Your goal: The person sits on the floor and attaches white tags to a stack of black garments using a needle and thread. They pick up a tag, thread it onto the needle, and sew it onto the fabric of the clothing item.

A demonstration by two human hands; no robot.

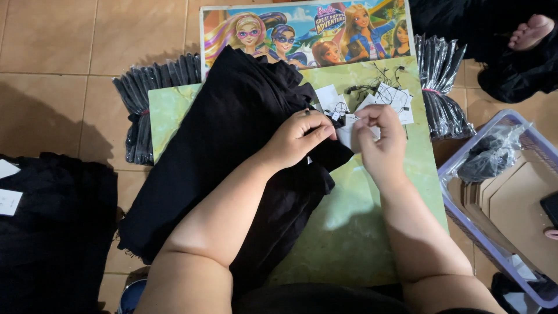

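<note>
Your left hand (301, 138) rests on the black garment (232, 157), fingers curled and pressed together at its edge, pinching a fold of the cloth where it meets your right hand. Your right hand (381, 139) sits just beside it, fingertips closed on a small white paper tag (346, 132) — the view is too small to say whether the tag's string is already through the fabric.

The garment lies under and to the left of your left hand, draped across the green table (349, 232) and spilling off its near-left corner. It looks soft, limp and light; it will sag and slide wherever it is unsupported, so a pinch at a hem or seam should serve better than a grip on the loose middle. The tag looks thin and easy to crease — take it by its edges.

Just beyond your right hand is a heap of loose tags (386, 93) with black strings. Bundles of packed dark items (442, 87) flank the table, and a lilac basket (465, 221) stands to your right.
</note>
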